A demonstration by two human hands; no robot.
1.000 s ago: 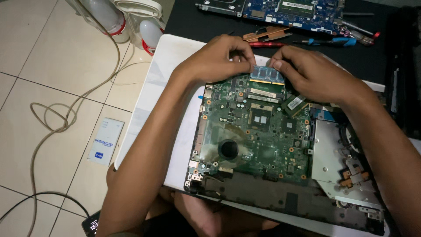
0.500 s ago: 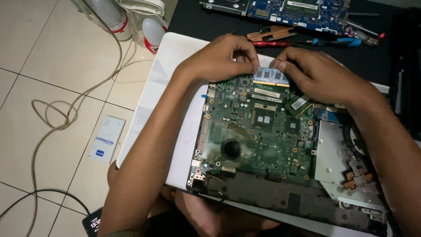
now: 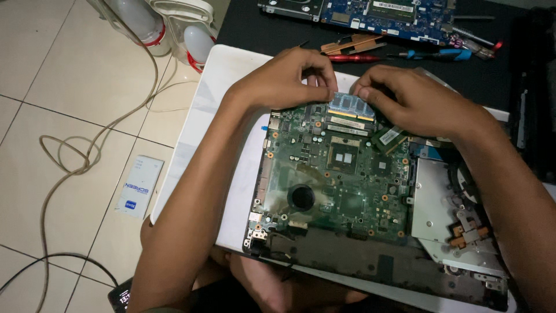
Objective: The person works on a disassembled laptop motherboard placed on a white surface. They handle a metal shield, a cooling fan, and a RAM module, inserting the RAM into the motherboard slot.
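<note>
- You look down at an opened laptop whose green motherboard (image 3: 341, 174) lies face up on a white board (image 3: 214, 98) across your lap.
- At 12 o'clock on the motherboard sits a memory module (image 3: 351, 106), a small blue-green strip tilted slightly up out of its slot.
- Your left hand (image 3: 284, 81) pinches the module's left end, fingertips closed on its corner.
- Your right hand (image 3: 414, 101) grips the module's right end the same way, fingers curled tight on its edge.
- At 3 o'clock from the motherboard lies a silver metal drive bay (image 3: 440, 203).
- Beyond your hands, at 12 o'clock, a red-handled screwdriver (image 3: 353, 58) and a blue-handled tool (image 3: 434, 54) rest on a dark mat, near a second, blue circuit board (image 3: 382, 14).
- At 9 o'clock, on the tiled floor, lie a looped pale cable (image 3: 75, 156) and a small white card packet (image 3: 139, 185).
</note>
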